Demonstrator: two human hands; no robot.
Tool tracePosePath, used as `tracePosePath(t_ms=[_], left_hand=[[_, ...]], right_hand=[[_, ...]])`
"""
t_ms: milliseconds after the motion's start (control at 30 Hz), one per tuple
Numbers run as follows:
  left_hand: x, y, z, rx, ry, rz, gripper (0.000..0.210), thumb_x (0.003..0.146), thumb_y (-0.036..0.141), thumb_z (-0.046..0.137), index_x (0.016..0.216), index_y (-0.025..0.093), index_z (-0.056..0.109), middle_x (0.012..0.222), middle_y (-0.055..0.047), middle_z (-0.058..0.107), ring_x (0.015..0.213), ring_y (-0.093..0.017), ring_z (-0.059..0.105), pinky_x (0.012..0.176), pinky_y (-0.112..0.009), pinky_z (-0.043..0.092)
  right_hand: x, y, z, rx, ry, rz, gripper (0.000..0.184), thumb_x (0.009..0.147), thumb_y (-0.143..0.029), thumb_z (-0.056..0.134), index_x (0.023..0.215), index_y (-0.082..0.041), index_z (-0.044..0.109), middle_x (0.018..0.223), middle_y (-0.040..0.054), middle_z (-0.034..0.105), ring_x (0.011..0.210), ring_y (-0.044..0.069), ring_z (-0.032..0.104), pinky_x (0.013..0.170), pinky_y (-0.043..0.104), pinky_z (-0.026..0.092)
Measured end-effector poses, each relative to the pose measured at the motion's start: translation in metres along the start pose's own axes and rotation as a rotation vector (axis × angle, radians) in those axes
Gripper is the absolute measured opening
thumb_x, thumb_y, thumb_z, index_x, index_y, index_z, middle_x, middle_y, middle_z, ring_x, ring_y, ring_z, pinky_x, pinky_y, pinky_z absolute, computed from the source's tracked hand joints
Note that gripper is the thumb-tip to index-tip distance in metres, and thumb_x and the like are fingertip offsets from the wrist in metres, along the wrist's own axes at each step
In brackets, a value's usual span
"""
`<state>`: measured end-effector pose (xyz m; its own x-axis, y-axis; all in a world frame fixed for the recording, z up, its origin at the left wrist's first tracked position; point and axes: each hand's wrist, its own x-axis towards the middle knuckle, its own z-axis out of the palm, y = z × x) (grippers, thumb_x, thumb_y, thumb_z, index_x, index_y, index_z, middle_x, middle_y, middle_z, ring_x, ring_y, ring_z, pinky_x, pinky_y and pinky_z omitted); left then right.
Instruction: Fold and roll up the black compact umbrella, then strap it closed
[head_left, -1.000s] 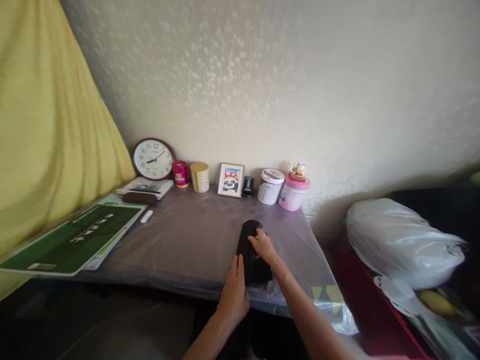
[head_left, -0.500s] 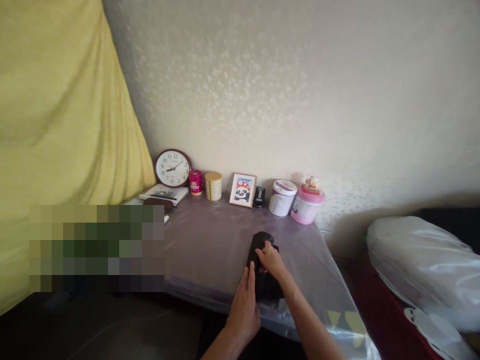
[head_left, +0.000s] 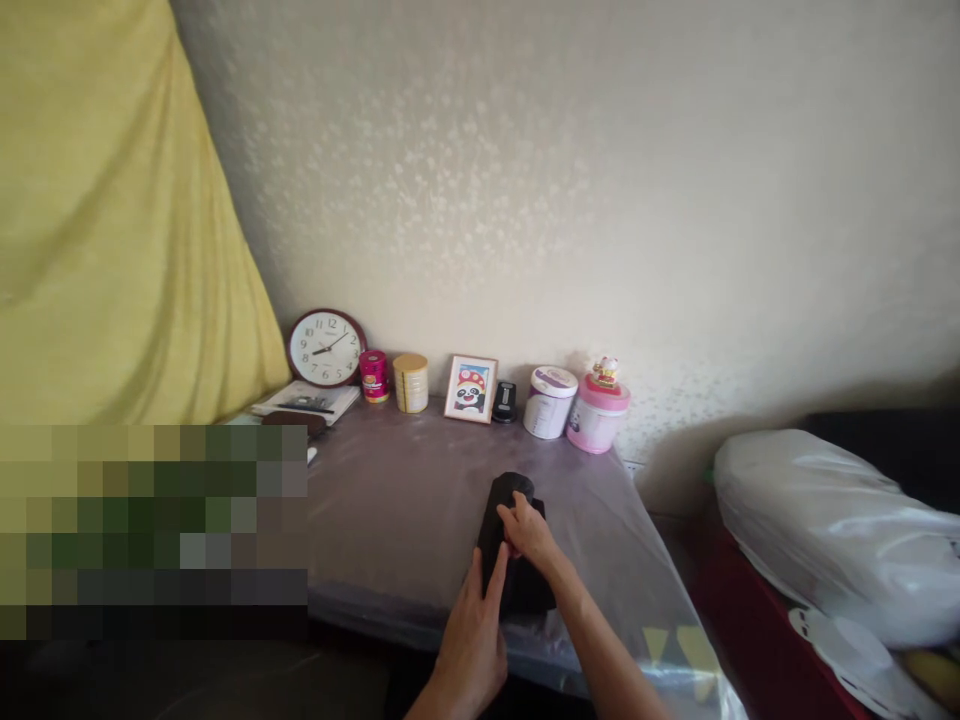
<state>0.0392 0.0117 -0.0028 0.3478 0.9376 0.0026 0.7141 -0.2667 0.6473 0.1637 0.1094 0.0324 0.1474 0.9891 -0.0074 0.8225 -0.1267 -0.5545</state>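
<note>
We see a pale wall [head_left: 525,180] with a leafy pattern, the biggest thing here. A yellow curtain [head_left: 112,250] hangs down at the left. In front of us is a table [head_left: 397,500] with a shiny clear cover over its grey-brown top. Big blurry squares hide its left front part. To the right of the table, a puffy white bag [head_left: 832,530] sits on something red [head_left: 742,600].

Near the front edge of the table we have a long black thing [head_left: 534,590], well apart from the row of things at the back. Our left hand [head_left: 472,640] lies along its left side, two fingers spread; we cannot tell if it grips. Our right hand [head_left: 529,530] is on top with bent fingers, hiding part of it, and we cannot tell if they pinch anything.

A round clock [head_left: 326,347] leans at the back left, with papers [head_left: 311,398] in front of it. At the right end, a pink tub [head_left: 598,422] and a white tub [head_left: 550,408] stand side by side. Then come a panda picture [head_left: 471,390], a yellow can [head_left: 411,385], a bright pink tin [head_left: 373,377], a little black thing [head_left: 505,402] beside the picture, and a tiny cat figure [head_left: 605,372] on the pink tub.
</note>
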Motion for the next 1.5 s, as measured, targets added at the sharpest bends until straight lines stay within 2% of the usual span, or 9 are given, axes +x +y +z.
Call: tracePosePath(t_ms=[267, 367, 500, 633, 833, 1000, 1167, 1300, 1500], left_hand=[[0.003, -0.006, 0.012, 0.019, 0.034, -0.010, 0.083, 0.064, -0.004, 0.038, 0.140, 0.012, 0.010, 0.148, -0.015, 0.015, 0.136, -0.022, 0.016, 0.109, -0.034, 0.024], [0.004, -0.009, 0.015, 0.007, 0.046, -0.020, 0.086, 0.062, -0.004, 0.038, 0.141, 0.013, 0.008, 0.148, -0.015, 0.016, 0.136, -0.020, 0.017, 0.109, -0.034, 0.024], [0.006, -0.018, 0.021, -0.014, 0.041, -0.016, 0.091, 0.060, -0.004, 0.039, 0.141, 0.014, 0.003, 0.149, -0.013, 0.014, 0.136, -0.018, 0.014, 0.111, -0.034, 0.020], [0.009, -0.031, 0.029, -0.009, 0.033, 0.036, 0.089, 0.060, -0.002, 0.039, 0.141, 0.012, 0.004, 0.150, -0.010, 0.009, 0.137, -0.018, 0.010, 0.112, -0.033, 0.017], [0.012, -0.036, 0.031, 0.036, -0.016, 0.041, 0.089, 0.059, 0.000, 0.041, 0.140, 0.007, 0.004, 0.149, -0.011, 0.007, 0.137, -0.019, 0.008, 0.112, -0.030, 0.016], [0.012, -0.029, 0.026, 0.060, -0.043, -0.011, 0.090, 0.059, -0.001, 0.041, 0.140, 0.007, 0.003, 0.149, -0.012, 0.008, 0.137, -0.020, 0.011, 0.110, -0.029, 0.020], [0.011, -0.025, 0.025, 0.020, -0.019, -0.039, 0.087, 0.061, -0.002, 0.039, 0.140, 0.006, 0.001, 0.149, -0.014, 0.010, 0.136, -0.020, 0.017, 0.108, -0.027, 0.023], [0.012, -0.028, 0.025, -0.031, -0.010, -0.025, 0.088, 0.062, 0.000, 0.039, 0.140, 0.008, -0.001, 0.149, -0.012, 0.008, 0.136, -0.018, 0.015, 0.109, -0.027, 0.022], [0.011, -0.031, 0.026, -0.044, 0.028, -0.006, 0.082, 0.067, 0.002, 0.037, 0.140, 0.007, 0.000, 0.149, -0.014, 0.012, 0.135, -0.019, 0.018, 0.108, -0.027, 0.023]], right_hand=[[-0.004, 0.009, 0.008, 0.148, -0.052, -0.063, 0.042, 0.086, -0.023, 0.040, 0.124, -0.006, 0.040, 0.071, 0.0033, 0.069, 0.051, 0.012, 0.062, 0.057, 0.021, 0.044], [-0.014, 0.011, 0.005, 0.185, -0.033, -0.113, 0.038, 0.086, -0.025, 0.038, 0.121, -0.011, 0.047, 0.072, 0.0028, 0.069, 0.054, 0.013, 0.063, 0.060, 0.023, 0.046], [-0.037, 0.024, 0.014, 0.188, 0.289, -0.152, 0.031, 0.087, -0.028, 0.034, 0.104, -0.019, 0.059, 0.102, 0.0072, 0.066, 0.095, 0.018, 0.061, 0.083, 0.028, 0.046], [-0.044, 0.040, 0.045, 0.184, 0.463, -0.134, 0.043, 0.088, -0.036, 0.033, 0.118, -0.012, 0.052, 0.122, 0.0148, 0.055, 0.115, 0.022, 0.050, 0.098, 0.036, 0.039], [-0.004, 0.035, 0.063, 0.054, 0.424, -0.043, 0.063, 0.086, -0.041, 0.035, 0.131, 0.003, 0.036, 0.139, 0.0237, 0.036, 0.129, 0.029, 0.034, 0.103, 0.041, 0.033], [0.024, 0.017, 0.051, -0.041, 0.380, -0.020, 0.053, 0.085, -0.031, 0.039, 0.131, -0.004, 0.041, 0.142, 0.0177, 0.033, 0.133, 0.027, 0.025, 0.105, 0.041, 0.028], [0.029, 0.020, 0.045, 0.214, 0.410, -0.171, 0.043, 0.085, -0.027, 0.035, 0.120, -0.010, 0.053, 0.133, 0.0136, 0.048, 0.127, 0.020, 0.038, 0.105, 0.039, 0.029], [0.020, 0.041, 0.052, 0.483, 0.512, 0.020, 0.048, 0.087, -0.028, 0.025, 0.125, -0.009, 0.047, 0.128, 0.0131, 0.053, 0.117, 0.017, 0.049, 0.099, 0.032, 0.038], [0.015, 0.054, 0.060, 0.301, 0.385, 0.088, 0.055, 0.076, -0.006, 0.024, 0.126, -0.008, 0.048, 0.123, 0.0123, 0.057, 0.115, 0.017, 0.052, 0.099, 0.031, 0.039]])
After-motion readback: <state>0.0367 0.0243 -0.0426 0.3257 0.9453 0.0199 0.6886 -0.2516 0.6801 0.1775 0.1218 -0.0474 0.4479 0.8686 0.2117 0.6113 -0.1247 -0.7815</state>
